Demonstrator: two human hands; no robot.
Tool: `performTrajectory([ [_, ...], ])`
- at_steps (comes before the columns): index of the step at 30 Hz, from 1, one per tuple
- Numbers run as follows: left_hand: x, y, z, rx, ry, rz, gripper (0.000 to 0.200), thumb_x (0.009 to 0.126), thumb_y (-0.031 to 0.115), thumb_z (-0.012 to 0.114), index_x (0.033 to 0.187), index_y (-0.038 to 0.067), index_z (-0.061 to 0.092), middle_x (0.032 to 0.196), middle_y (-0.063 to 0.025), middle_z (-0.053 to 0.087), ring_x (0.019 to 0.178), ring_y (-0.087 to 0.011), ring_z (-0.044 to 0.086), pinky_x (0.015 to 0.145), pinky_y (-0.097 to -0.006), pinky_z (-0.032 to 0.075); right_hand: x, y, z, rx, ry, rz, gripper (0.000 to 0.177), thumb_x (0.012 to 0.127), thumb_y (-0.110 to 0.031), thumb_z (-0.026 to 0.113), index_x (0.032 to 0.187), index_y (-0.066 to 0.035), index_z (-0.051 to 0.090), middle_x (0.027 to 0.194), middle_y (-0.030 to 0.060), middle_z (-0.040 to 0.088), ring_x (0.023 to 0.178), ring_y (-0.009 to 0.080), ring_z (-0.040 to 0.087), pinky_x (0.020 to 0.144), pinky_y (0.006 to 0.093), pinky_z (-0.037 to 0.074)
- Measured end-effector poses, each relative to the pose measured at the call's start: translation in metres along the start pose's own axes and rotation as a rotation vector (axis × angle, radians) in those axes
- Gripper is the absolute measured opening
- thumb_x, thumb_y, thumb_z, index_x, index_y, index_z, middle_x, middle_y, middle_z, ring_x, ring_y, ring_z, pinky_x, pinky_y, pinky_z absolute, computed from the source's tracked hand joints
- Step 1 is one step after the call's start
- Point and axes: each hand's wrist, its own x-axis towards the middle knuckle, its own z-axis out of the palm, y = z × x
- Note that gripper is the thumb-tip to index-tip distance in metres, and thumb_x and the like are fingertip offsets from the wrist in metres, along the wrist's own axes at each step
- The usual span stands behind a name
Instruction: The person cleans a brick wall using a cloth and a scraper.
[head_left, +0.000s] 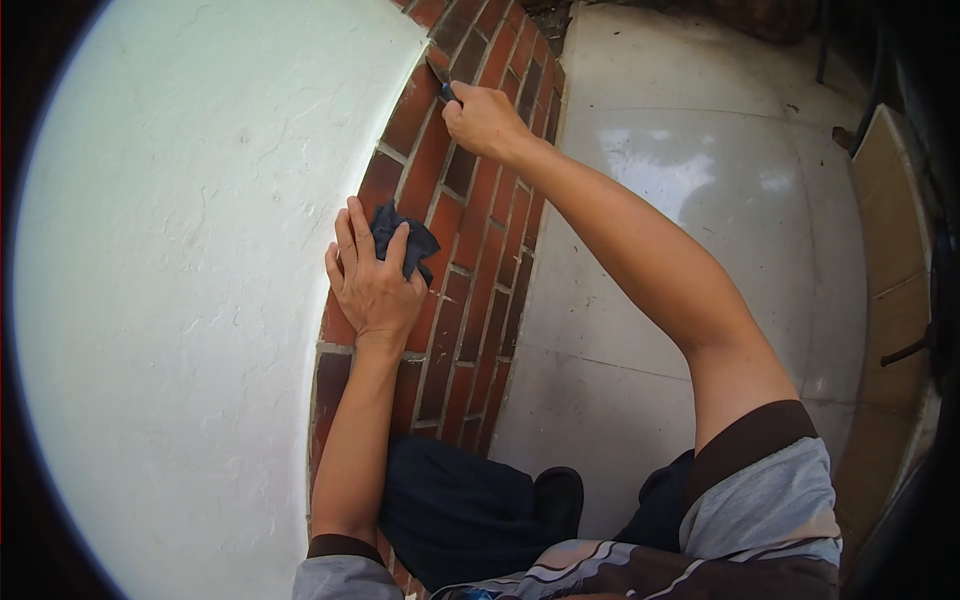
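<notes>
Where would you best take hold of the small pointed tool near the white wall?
By the tool's handle, I'd say, coming from the floor side. Its slim pointed end aims away from the person, toward the white wall, while the handle lies toward the right hand, which grips it there.

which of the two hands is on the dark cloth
The left hand, spread out with the dark cloth by its fingers against the bricks. The right hand is instead closed around a small tool.
</notes>
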Motion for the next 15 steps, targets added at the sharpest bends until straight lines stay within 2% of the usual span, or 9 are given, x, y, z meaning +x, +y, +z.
performTrajectory([
  [3, 0.000, 0.000, 0.000, -0.014, 0.006, 0.002, 0.047, 0.066, 0.017, 0.078, 0.113, 0.023, 0.076, 0.161, -0.0186, 0.031, 0.148, -0.0327, 0.028, 0.113, -0.0479, 0.028, -0.018, 0.001, 0.010, -0.079, 0.043, -0.089, 0.039, 0.091, -0.021, 0.046, 0.113, 0.007, 0.062, 0.105, 0.0351, 0.065, 0.103, 0.0493, 0.063, 0.095, 0.0527, 0.049],
  [7, -0.001, 0.001, 0.004, -0.007, 0.014, -0.005, 0.046, 0.066, 0.016, 0.078, 0.112, 0.023, 0.077, 0.161, -0.0185, 0.030, 0.148, -0.0328, 0.029, 0.113, -0.0479, 0.028, -0.010, -0.018, -0.019, 0.001, -0.102, 0.078, 0.038, 0.089, -0.020, 0.046, 0.109, 0.007, 0.064, 0.108, 0.0335, 0.065, 0.106, 0.0479, 0.062, 0.096, 0.0498, 0.049],
  [13, 0.002, 0.002, 0.003, -0.015, 0.026, -0.012, 0.047, 0.065, 0.013, 0.076, 0.111, 0.023, 0.077, 0.161, -0.0174, 0.031, 0.148, -0.0325, 0.029, 0.113, -0.0475, 0.027, -0.010, -0.008, -0.005, -0.020, 0.001, -0.052, 0.038, 0.089, -0.021, 0.047, 0.108, 0.006, 0.065, 0.109, 0.0336, 0.065, 0.108, 0.0484, 0.062, 0.097, 0.0484, 0.049],
  [15, 0.002, 0.003, 0.002, -0.042, 0.036, -0.025, 0.046, 0.067, 0.010, 0.073, 0.111, 0.022, 0.077, 0.161, -0.0153, 0.031, 0.147, -0.0320, 0.030, 0.113, -0.0455, 0.026, -0.016, -0.012, -0.009, -0.017, -0.041, -0.013, 0.038, 0.088, -0.021, 0.047, 0.109, 0.006, 0.066, 0.110, 0.0338, 0.065, 0.108, 0.0486, 0.061, 0.097, 0.0483, 0.048],
])
